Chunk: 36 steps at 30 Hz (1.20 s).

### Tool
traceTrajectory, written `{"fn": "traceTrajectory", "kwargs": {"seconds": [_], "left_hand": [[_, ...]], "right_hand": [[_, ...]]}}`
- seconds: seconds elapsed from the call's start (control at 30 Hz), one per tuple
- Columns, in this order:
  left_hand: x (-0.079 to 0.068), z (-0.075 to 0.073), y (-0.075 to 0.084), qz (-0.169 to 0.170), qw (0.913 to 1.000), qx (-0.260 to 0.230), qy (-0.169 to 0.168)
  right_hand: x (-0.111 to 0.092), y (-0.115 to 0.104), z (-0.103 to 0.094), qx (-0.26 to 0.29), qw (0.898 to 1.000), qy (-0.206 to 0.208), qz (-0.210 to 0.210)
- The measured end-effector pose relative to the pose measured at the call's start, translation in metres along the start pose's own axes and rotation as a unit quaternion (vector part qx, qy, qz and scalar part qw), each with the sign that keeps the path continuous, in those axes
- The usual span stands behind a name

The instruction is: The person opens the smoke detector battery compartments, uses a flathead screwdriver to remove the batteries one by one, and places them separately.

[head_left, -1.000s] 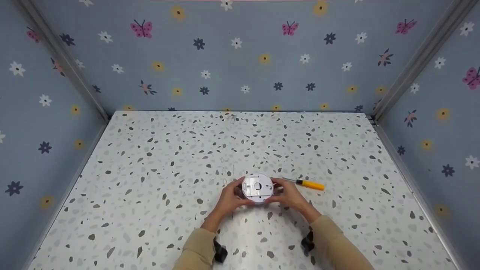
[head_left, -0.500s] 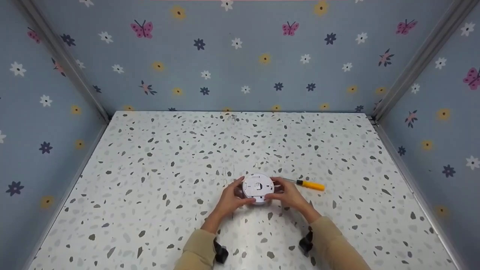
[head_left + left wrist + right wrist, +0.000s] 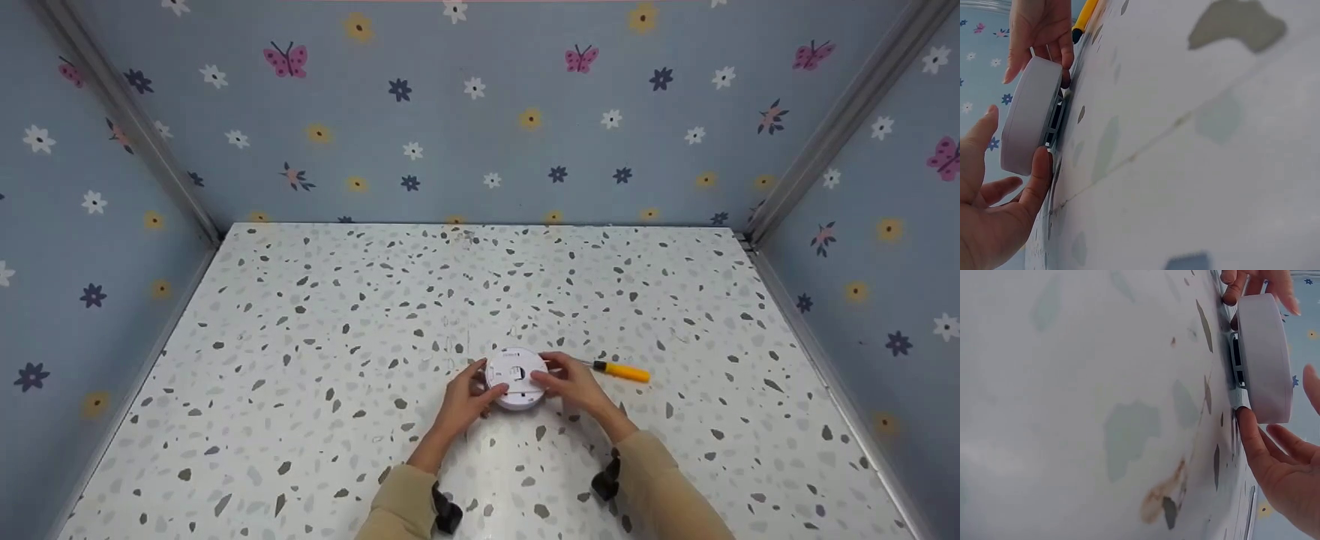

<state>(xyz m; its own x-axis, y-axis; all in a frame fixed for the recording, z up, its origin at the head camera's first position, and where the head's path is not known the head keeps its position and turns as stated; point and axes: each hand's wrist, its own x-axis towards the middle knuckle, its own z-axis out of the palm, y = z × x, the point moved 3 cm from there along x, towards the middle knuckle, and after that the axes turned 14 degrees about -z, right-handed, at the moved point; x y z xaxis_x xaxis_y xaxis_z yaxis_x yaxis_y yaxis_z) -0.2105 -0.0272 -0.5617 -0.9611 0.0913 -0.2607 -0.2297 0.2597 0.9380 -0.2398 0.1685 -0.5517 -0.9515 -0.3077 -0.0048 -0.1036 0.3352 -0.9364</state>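
A round white smoke detector [image 3: 514,360] is held between both hands, its flat face with a central hole turned up. My left hand [image 3: 459,401] grips the left side, thumb over the face and fingers around the edge. On the opposite side my right hand [image 3: 579,386] grips it, thumb lying on the face near the hole. In the left wrist view, the smooth side of the smoke detector [image 3: 1028,115] shows, and a dark slotted part [image 3: 1054,120] points down at the table. Fingertips of both hands reach beneath it, close over the tabletop.
A screwdriver with a yellow handle [image 3: 626,372] lies just right of my right hand, its shaft partly hidden behind that hand. The speckled white table [image 3: 360,300] is enclosed by blue flowered panels [image 3: 480,150] at the back and both sides.
Both thumbs have slid from the near rim onto the upper face, the right one first. The smoke detector has tilted slightly and lost its glare, staying at nearly the same spot.
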Motion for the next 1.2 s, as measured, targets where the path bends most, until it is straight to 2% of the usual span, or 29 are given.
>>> {"fn": "traceTrajectory", "kwargs": {"seconds": [0.17, 0.37, 0.57, 0.8, 1.03, 1.2], "left_hand": [[-0.002, 0.002, 0.0, -0.005, 0.9996, 0.008, 0.026], [-0.004, 0.006, 0.0, -0.037, 0.9977, 0.018, 0.053], [-0.003, 0.009, 0.0, -0.035, 0.998, -0.006, 0.053], [-0.002, 0.011, -0.001, -0.034, 0.9977, -0.032, 0.049], [-0.002, 0.013, -0.002, -0.058, 0.9963, -0.049, 0.042], [-0.003, 0.014, -0.002, -0.06, 0.9955, -0.058, 0.044]], "right_hand": [[0.004, 0.002, -0.001, 0.013, 1.0, 0.007, 0.015], [0.008, 0.004, -0.002, 0.024, 1.0, 0.011, 0.013], [0.009, 0.003, -0.002, 0.052, 0.998, 0.022, 0.007], [0.013, 0.009, 0.0, 0.056, 0.997, 0.042, 0.041], [0.014, 0.012, 0.003, 0.083, 0.992, 0.076, 0.054], [0.014, 0.013, 0.005, 0.087, 0.99, 0.09, 0.069]]}}
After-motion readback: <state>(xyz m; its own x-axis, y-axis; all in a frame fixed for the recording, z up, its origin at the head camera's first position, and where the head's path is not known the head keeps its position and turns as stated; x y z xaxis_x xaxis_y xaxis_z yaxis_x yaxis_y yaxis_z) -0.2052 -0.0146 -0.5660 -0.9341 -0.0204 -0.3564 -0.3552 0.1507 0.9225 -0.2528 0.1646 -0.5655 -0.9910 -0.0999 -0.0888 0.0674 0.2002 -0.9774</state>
